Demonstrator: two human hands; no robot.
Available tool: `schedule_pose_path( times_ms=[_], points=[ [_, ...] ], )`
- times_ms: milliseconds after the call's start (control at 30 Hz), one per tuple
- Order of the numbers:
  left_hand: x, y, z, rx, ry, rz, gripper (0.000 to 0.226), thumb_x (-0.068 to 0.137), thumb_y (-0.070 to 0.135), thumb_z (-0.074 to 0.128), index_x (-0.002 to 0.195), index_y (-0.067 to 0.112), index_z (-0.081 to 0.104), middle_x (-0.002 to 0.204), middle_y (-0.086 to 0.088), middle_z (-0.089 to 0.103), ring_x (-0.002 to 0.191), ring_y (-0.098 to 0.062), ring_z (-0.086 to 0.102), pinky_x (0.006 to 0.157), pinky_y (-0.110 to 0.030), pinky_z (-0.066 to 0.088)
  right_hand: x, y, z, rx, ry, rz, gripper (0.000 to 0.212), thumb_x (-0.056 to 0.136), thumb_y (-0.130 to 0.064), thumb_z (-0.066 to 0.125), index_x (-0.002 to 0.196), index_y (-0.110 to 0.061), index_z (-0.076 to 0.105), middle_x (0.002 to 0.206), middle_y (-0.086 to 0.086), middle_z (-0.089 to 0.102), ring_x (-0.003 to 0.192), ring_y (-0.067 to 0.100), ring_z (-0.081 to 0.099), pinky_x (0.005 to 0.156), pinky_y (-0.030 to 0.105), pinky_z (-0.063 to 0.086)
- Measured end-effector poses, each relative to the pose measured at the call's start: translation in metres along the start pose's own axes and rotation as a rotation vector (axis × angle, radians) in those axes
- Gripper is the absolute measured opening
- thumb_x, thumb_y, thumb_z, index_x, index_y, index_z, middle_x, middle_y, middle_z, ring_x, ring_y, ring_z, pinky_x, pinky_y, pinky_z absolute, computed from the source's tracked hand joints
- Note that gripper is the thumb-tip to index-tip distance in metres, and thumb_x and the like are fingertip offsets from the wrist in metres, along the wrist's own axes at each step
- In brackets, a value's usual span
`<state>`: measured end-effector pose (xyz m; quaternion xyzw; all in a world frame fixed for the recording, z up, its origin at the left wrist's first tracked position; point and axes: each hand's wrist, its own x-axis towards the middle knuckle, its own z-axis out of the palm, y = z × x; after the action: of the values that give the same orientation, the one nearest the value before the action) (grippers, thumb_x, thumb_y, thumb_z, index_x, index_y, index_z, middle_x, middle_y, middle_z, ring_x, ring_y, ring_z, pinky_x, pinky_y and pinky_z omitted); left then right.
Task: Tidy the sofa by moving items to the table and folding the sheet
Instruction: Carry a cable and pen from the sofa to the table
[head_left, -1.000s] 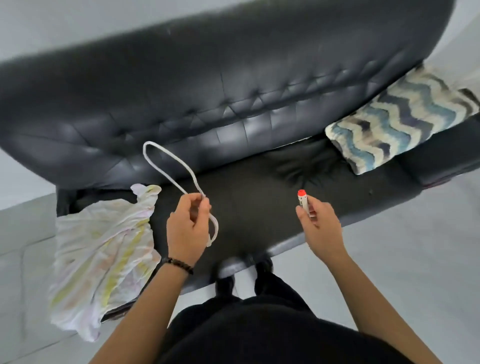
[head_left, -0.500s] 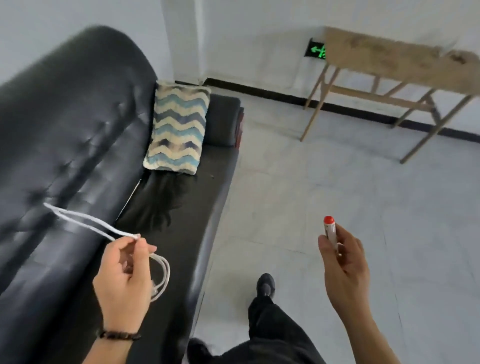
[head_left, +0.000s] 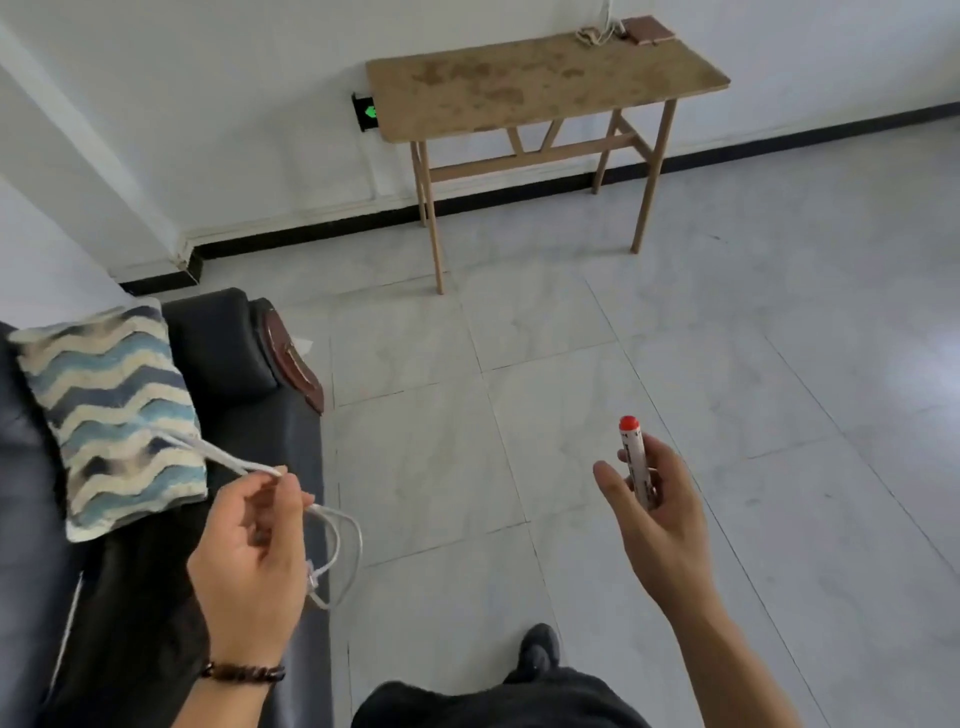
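I see open pale tiled floor (head_left: 571, 415) up to the worn wooden bench (head_left: 519, 83); a coiled pale cord (head_left: 589, 35) and flat brown object (head_left: 647, 30) occupy its far right corner; a black leather sofa (head_left: 234, 353) flanks my left.

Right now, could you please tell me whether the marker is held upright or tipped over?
Upright: the marker stands nearly vertical in the right hand, red end on top, fingers curled round its lower part.

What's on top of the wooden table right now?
On the table, at its far right corner: a tangled pale cord and a flat brown item. Anything under the brown item is covered.
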<state>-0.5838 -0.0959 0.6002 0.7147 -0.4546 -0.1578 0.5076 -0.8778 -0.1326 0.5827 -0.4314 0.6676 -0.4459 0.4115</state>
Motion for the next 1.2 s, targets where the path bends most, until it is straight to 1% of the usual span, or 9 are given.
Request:
schedule_pose_path(
  times_ms=[167, 233, 333, 433, 500, 733, 867, 1067, 1200],
  points=[
    [0.056, 0.022, 0.078, 0.061, -0.051, 0.060, 0.023, 0.091, 0.023, 0.059, 0.100, 0.003, 0.064, 0.077, 0.001, 0.069, 0.071, -0.010, 0.065, 0.058, -0.022, 0.052, 0.089, -0.012, -0.010, -0.004, 0.009, 0.003, 0.028, 0.089, -0.026, 0.070, 0.113, -0.036, 0.059, 0.105, -0.006, 0.060, 0.079, 0.002, 0.058, 0.068, 0.016, 0.043],
    [0.078, 0.021, 0.109, 0.052, -0.062, 0.024, 0.019, 0.091, 0.022, 0.060, 0.101, 0.007, 0.063, 0.074, 0.005, 0.069, 0.071, -0.010, 0.065, 0.057, -0.018, 0.051, 0.123, -0.011, -0.008, -0.029, 0.021, 0.009, 0.029, 0.088, -0.026, 0.070, 0.113, -0.036, 0.059, 0.106, -0.008, 0.061, 0.081, 0.002, 0.059, 0.067, 0.013, 0.044],
    [0.125, 0.017, 0.165, 0.036, -0.067, -0.015, 0.011, 0.092, 0.019, 0.060, 0.099, 0.011, 0.063, 0.088, 0.010, 0.068, 0.063, -0.008, 0.063, 0.051, -0.012, 0.047, 0.189, -0.010, -0.003, -0.049, 0.068, 0.031, 0.028, 0.089, -0.025, 0.071, 0.112, -0.035, 0.059, 0.106, -0.009, 0.062, 0.082, -0.001, 0.059, 0.064, 0.007, 0.043],
    [0.185, 0.016, 0.228, 0.018, -0.059, -0.041, 0.008, 0.094, 0.018, 0.061, 0.096, 0.010, 0.063, 0.073, 0.006, 0.068, 0.065, -0.001, 0.062, 0.053, -0.006, 0.044, 0.264, -0.020, 0.002, -0.069, 0.125, 0.030, 0.027, 0.089, -0.025, 0.070, 0.112, -0.034, 0.059, 0.107, -0.006, 0.062, 0.083, -0.001, 0.059, 0.067, 0.013, 0.042],
    [0.234, 0.021, 0.273, 0.013, -0.075, -0.045, 0.014, 0.093, 0.023, 0.060, 0.096, 0.010, 0.063, 0.080, 0.006, 0.070, 0.068, -0.001, 0.062, 0.056, -0.007, 0.044, 0.321, -0.034, 0.006, -0.094, 0.170, 0.018, 0.028, 0.089, -0.023, 0.071, 0.112, -0.033, 0.059, 0.108, -0.004, 0.062, 0.081, -0.003, 0.058, 0.067, 0.016, 0.041],
    [0.406, 0.084, 0.408, -0.043, -0.183, 0.088, 0.009, 0.094, 0.025, 0.062, 0.094, 0.016, 0.061, 0.073, 0.009, 0.069, 0.071, 0.004, 0.062, 0.058, -0.005, 0.044, 0.496, -0.101, 0.012, -0.091, 0.300, -0.015, 0.028, 0.089, -0.022, 0.070, 0.113, -0.031, 0.058, 0.110, -0.001, 0.062, 0.080, -0.006, 0.058, 0.069, 0.018, 0.041],
    [0.484, 0.104, 0.481, -0.039, -0.266, 0.153, 0.003, 0.094, 0.021, 0.062, 0.095, 0.018, 0.062, 0.091, 0.015, 0.068, 0.070, -0.002, 0.063, 0.055, -0.008, 0.044, 0.586, -0.114, 0.021, -0.055, 0.366, 0.005, 0.028, 0.089, -0.023, 0.070, 0.114, -0.029, 0.058, 0.111, -0.001, 0.062, 0.079, -0.006, 0.058, 0.069, 0.018, 0.042],
    [0.593, 0.113, 0.611, -0.025, -0.291, 0.169, 0.023, 0.089, 0.042, 0.055, 0.093, 0.022, 0.064, 0.080, 0.012, 0.070, 0.067, -0.007, 0.064, 0.054, -0.021, 0.049, 0.753, -0.113, 0.047, -0.007, 0.371, 0.036, 0.028, 0.089, -0.022, 0.070, 0.115, -0.026, 0.060, 0.109, -0.002, 0.062, 0.082, -0.007, 0.057, 0.065, 0.011, 0.040],
    [0.673, 0.138, 0.694, 0.005, -0.270, 0.145, 0.019, 0.092, 0.033, 0.063, 0.093, 0.014, 0.066, 0.075, 0.006, 0.070, 0.065, 0.001, 0.063, 0.053, -0.010, 0.044, 0.881, -0.136, 0.059, 0.004, 0.308, 0.025, 0.029, 0.088, -0.022, 0.071, 0.115, -0.025, 0.060, 0.105, -0.002, 0.063, 0.082, -0.001, 0.058, 0.063, 0.006, 0.042]
  ],
)
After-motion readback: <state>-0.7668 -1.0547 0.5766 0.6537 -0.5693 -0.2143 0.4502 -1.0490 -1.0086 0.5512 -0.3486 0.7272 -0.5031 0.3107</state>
